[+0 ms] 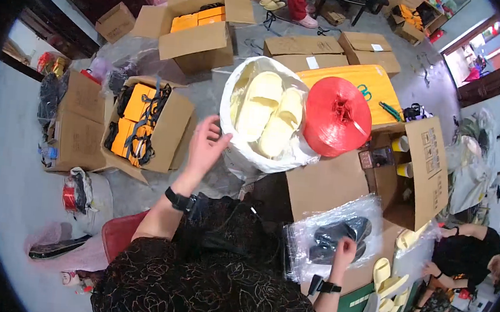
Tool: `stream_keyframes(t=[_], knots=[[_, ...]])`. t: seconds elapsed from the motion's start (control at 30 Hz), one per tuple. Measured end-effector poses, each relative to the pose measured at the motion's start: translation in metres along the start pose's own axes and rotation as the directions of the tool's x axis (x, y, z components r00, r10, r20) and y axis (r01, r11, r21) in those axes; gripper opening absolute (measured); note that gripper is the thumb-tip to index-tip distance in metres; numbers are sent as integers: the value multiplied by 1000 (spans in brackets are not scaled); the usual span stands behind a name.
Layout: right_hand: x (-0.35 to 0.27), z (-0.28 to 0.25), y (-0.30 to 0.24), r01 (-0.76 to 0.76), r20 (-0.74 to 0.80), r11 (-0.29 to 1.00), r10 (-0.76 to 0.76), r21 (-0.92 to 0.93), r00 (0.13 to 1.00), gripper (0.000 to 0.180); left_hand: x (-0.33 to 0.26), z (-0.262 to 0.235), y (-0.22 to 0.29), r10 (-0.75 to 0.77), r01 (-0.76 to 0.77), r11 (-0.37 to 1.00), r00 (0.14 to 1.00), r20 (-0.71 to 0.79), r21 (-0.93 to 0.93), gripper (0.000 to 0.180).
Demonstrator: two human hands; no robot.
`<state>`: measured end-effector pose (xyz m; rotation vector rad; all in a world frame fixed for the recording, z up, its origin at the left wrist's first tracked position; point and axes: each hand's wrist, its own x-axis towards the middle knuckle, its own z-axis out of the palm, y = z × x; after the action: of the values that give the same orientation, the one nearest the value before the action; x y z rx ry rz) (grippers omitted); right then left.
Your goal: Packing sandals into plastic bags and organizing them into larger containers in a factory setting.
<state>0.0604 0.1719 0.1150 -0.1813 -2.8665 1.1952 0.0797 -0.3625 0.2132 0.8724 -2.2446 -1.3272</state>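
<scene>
Left hand [205, 143] open, fingers spread, empty, hovering at the rim of the white plastic sack [244, 155] holding pale yellow foam slippers [268, 113]; not touching a slipper yet. Right hand [344, 249] lower right, fingertips pinching the edge of a clear plastic bag [326, 234] with a pair of dark slippers [338, 235] inside, bag lying on a flat brown cardboard sheet [324, 186]. Black wristbands on both wrists. Just beside the sack: red spool of plastic twine [337, 116] resting on an orange flat box [366, 83]. Left of the sack: open cardboard carton [172, 128] packed with orange boxes and black straps; another open carton of orange boxes [198, 29] further back. Right: open carton [427, 171] with small cups or rolls inside, hard to tell which. Lower right: more pale yellow slippers [387, 281] loose, a second person's hands near them. Progress read: one dark pair bagged, several cartons filled, sack of yellow pairs not emptied, so bagging looks mid-run. Floor grey concrete.
</scene>
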Motion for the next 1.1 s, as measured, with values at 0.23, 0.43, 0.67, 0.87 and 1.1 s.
stream_keyframes(t=[0.23, 0.43, 0.67, 0.87, 1.1], knots=[[67, 69, -159, 241, 283, 970, -238, 25, 929, 16, 44, 38, -31, -176, 149, 972, 974, 144, 184, 90], [115, 131, -212, 444, 280, 896, -423, -15, 862, 33, 67, 58, -109, -212, 212, 977, 977, -3, 5, 55], [202, 192, -273, 698, 244, 666, -654, -263, 716, 75, 48, 35, -98, -393, 389, 906, 920, 9, -170, 41], [223, 229, -287, 561, 431, 690, -380, -457, 818, 106, 42, 36, -130, -536, 488, 706, 842, 64, -514, 42], [234, 234, -273, 554, 374, 698, -415, -454, 830, 104, 80, 10, -114, -609, 465, 611, 793, -6, -641, 40]])
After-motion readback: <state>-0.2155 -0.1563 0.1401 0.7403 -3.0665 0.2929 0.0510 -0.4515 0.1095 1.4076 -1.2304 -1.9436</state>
